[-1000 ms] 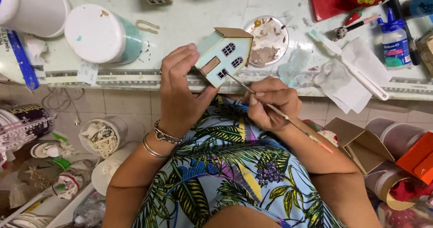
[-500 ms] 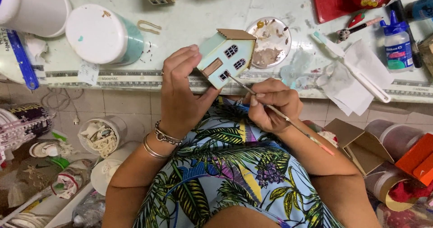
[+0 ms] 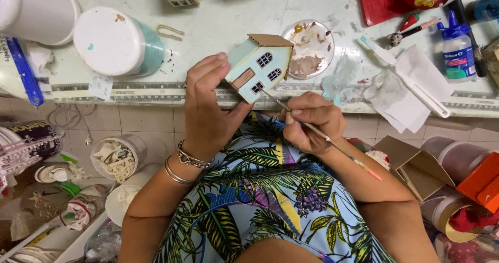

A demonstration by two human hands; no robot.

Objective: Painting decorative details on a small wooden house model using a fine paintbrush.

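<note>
Miniature house [image 3: 259,67], pale blue with a brown roof and small windows, is held tilted just above the near edge of the tabletop [image 3: 234,13], in the middle of the view; at far left a white tub [image 3: 36,5] stands on the tabletop, with a white-lidded teal jar [image 3: 117,42] lying on its side beside it; below them, on the floor, sit open containers of craft scraps [image 3: 117,156]; the left hand [image 3: 208,107], bracelets at its wrist, has its grip closed around the house's left wall and base; a fine paintbrush [image 3: 322,135] touches its tip to the lower front of the house; the right hand [image 3: 312,122] holds that brush in a narrow pinch grip, pencil-fashion; behind the house lies a round palette dish [image 3: 312,49] smeared with brown paint; farther right are crumpled white paper [image 3: 410,88] and a glue bottle [image 3: 457,55] with a blue cap; an open cardboard box [image 3: 416,167] sits low at right.
</note>
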